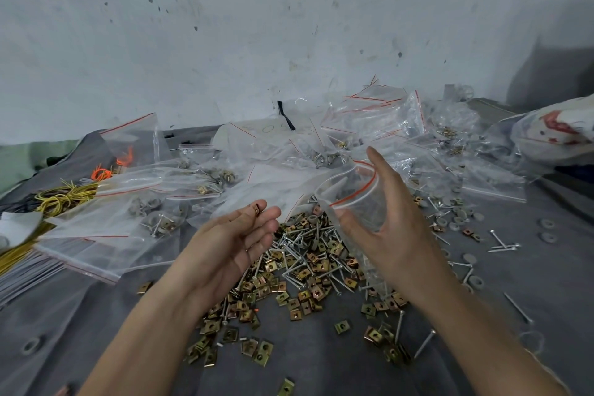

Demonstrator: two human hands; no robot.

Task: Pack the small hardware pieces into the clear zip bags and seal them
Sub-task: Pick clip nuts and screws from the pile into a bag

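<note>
My right hand holds a clear zip bag with a red seal line, its mouth spread open and facing left; the thumb sits under the bag and the fingers run up its far side. My left hand is palm up just left of the bag's mouth, and a small brass clip sits at its fingertips. Below both hands lies a pile of brass clips and silver screws on the grey cloth.
Filled and empty zip bags are heaped along the back against the wall. A stack of flat empty bags lies at the left beside yellow and orange ties. Grey washers and loose screws scatter at the right.
</note>
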